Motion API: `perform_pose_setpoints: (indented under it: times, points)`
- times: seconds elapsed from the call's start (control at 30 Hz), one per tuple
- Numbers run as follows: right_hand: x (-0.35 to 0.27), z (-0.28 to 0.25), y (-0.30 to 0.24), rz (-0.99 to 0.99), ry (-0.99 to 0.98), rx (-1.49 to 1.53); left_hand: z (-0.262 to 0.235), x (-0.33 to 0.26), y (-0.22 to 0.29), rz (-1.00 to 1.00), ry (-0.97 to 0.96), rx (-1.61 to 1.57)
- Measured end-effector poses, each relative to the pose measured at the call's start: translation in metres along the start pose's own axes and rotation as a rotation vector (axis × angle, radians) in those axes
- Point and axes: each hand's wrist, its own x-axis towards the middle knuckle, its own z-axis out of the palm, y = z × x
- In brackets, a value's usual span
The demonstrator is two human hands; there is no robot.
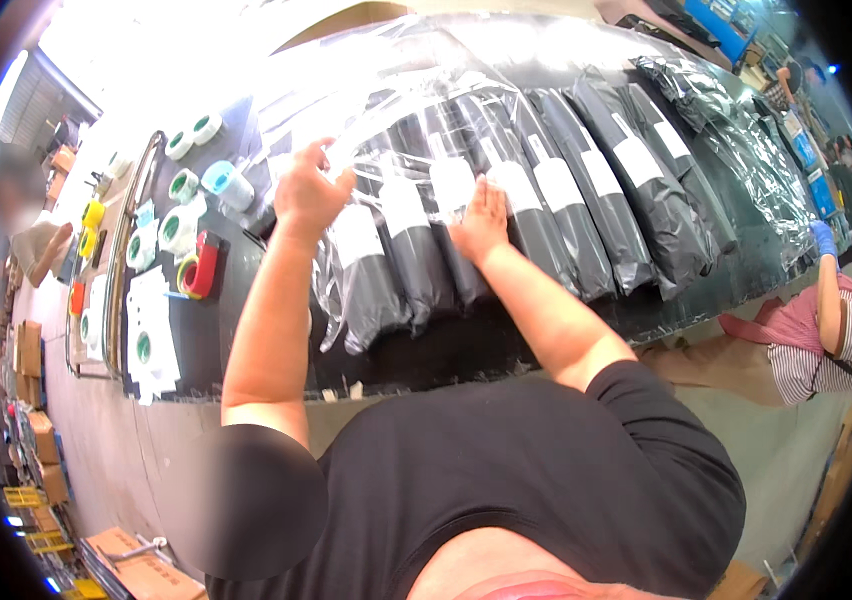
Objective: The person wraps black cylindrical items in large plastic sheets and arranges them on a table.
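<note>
Pinching clear plastic film (pixel 346 110), the left hand (pixel 308 192) grips; right hand (pixel 481 222) lies spread on white-labelled black packages (pixel 506 215).

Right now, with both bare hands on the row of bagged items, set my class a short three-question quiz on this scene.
1. True or false: the right hand lies flat on a dark grey plastic package with a white label.
2. What does the left hand grip with its fingers? A) a clear plastic sheet B) a roll of tape C) a cardboard box
3. Fill in: the tape rolls lie to the person's ____.

Key: 1 true; 2 A; 3 left.
</note>
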Motion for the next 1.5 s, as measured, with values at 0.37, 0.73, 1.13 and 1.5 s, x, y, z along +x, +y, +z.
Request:
perform_pose_setpoints:
  times: [0.37, 0.73, 1.13, 1.5]
  points:
    - [-0.017, -0.048, -0.049, 0.553, -0.493, 0.178, 0.033, 0.02, -0.054, -0.133, -0.325, -0.138]
    - [-0.279, -0.211, 0.025, 0.646, -0.496, 1.248, 0.053, 0.03, -0.061, -0.206, -0.328, -0.18]
    - [-0.22, -0.257, 0.015, 0.207, -0.633, 1.358, 0.08, -0.013, 0.058, -0.697, -1.235, -1.142]
    - [-0.219, -0.236, 0.033, 0.435, -0.787, 1.162, 0.034, -0.037, 0.122, 0.104, -0.762, -0.224]
